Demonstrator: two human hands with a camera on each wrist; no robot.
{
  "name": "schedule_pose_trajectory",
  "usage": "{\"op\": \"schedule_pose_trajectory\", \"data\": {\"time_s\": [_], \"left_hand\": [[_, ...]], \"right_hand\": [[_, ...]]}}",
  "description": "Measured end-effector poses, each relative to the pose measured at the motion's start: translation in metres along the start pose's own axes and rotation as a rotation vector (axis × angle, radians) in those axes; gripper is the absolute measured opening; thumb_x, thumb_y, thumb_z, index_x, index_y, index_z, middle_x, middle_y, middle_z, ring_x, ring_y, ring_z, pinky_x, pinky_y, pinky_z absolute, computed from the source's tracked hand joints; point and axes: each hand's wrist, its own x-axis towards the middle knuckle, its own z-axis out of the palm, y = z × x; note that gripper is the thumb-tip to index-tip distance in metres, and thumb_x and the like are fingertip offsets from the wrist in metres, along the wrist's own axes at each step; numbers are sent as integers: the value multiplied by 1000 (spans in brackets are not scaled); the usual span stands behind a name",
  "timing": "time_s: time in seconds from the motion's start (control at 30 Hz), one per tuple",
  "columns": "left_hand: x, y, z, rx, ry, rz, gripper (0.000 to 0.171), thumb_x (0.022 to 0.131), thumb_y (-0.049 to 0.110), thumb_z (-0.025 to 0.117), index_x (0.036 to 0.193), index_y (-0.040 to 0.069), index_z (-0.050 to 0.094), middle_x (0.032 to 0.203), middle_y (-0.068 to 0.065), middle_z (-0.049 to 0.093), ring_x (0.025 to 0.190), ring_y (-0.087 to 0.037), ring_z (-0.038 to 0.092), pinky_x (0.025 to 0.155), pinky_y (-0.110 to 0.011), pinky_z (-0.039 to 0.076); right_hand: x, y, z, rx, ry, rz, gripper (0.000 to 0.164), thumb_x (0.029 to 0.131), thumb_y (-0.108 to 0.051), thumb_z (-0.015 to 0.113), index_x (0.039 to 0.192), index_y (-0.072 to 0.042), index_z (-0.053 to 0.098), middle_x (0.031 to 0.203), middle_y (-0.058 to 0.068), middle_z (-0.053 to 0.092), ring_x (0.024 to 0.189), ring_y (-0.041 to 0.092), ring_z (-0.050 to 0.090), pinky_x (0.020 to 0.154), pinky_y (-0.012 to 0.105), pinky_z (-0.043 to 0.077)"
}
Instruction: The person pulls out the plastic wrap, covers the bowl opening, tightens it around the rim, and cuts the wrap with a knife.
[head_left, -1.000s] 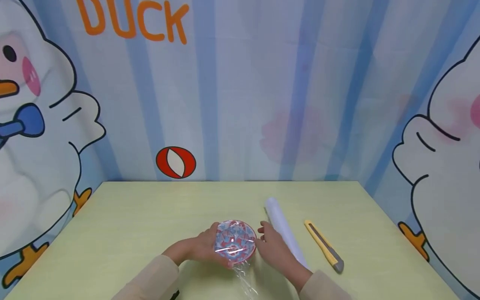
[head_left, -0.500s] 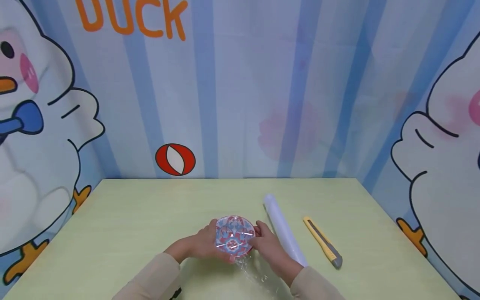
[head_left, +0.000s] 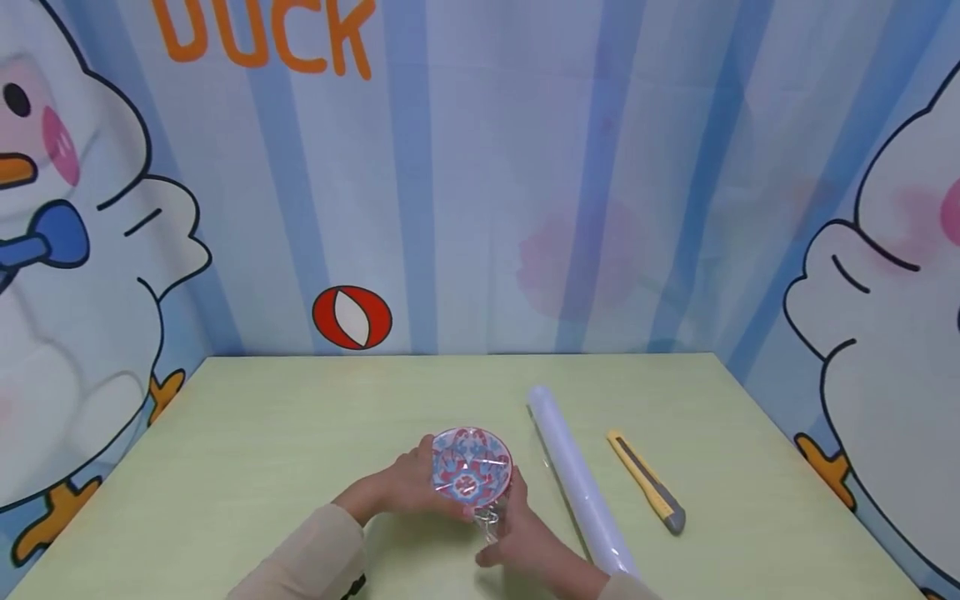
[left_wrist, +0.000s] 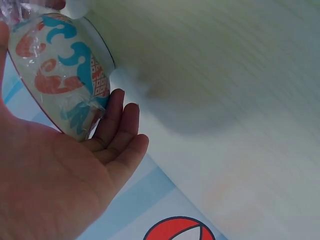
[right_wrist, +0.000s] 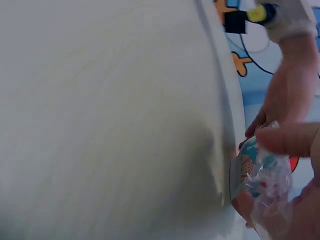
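Observation:
A round bowl with a red and blue pattern is covered in clear plastic film. My left hand holds it from the left, thumb at the near side. Seen from the left wrist, the bowl lies tipped between thumb and fingers, its pale foot ring showing. My right hand is at its near right side, fingers along the bowl and thumb stretched out to the left. Loose film bunches between that thumb and fingers in the right wrist view.
A long pale-lilac roll lies on the table just right of my right hand. Farther right is a yellow utility knife. The light-green table ends at a curtain printed with ducks.
My right hand has moved from the bowl's right rim down to its near right side. The film tail that trailed toward me is now bunched against the bowl. The left hand keeps its hold.

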Motion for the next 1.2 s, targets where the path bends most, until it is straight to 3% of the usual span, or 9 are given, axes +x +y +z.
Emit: {"op": "schedule_pose_trajectory", "data": {"time_s": [0.13,0.3,0.43,0.6,0.7,0.8,0.93,1.1,1.2], "left_hand": [[-2,2,1,19,7,-18,121,57,56,80,142,0,14,136,-18,38,122,-33,38,101,-54,36],[-3,3,1,11,12,-15,120,57,55,80,142,0,14,135,-18,39,122,-33,39,101,-53,36],[-3,3,0,0,17,-1,118,57,54,80,141,1,16,133,-17,40,119,-32,40,99,-53,38],[-3,4,-1,-13,18,-1,115,58,53,81,140,3,18,130,-14,41,116,-29,41,98,-52,39],[-3,4,0,-3,21,1,116,58,53,81,140,2,17,130,-15,41,117,-30,41,98,-52,39],[-4,4,1,4,25,9,118,58,53,81,141,0,16,131,-17,41,118,-31,41,99,-51,39],[-4,5,1,10,24,25,118,58,53,80,141,-1,15,131,-17,41,119,-31,42,99,-52,39],[-5,5,0,6,20,41,116,59,51,81,140,-1,17,131,-16,42,118,-31,42,99,-52,39],[-5,5,0,-1,20,41,116,59,50,81,140,0,16,131,-16,41,119,-30,41,99,-52,39]], "right_hand": [[-8,3,-2,-157,-25,-45,100,71,-2,67,140,15,-3,130,39,40,108,44,55,92,52,43],[-13,2,-9,-183,-43,-65,80,85,-13,58,139,16,7,128,31,49,104,36,59,83,43,49],[-13,2,-15,-85,-33,-38,62,92,-21,54,133,15,24,122,28,56,99,31,63,78,38,51],[-4,7,-23,120,1,22,26,91,-7,50,108,13,48,89,19,67,77,15,64,69,29,52],[1,11,-26,233,-16,88,15,90,1,47,99,12,51,79,11,67,68,9,59,65,25,51],[7,14,-26,250,-27,139,11,89,1,48,94,9,53,73,2,64,63,7,56,61,23,50],[13,13,-26,73,-15,104,10,87,-6,55,82,3,56,63,-2,56,56,8,48,53,21,43],[20,11,-29,-435,72,-81,14,82,-22,66,77,-9,68,66,-2,57,62,9,46,54,23,35],[23,10,-32,-514,75,-83,14,81,-26,66,79,-12,68,74,0,62,67,9,49,57,23,37]]}}
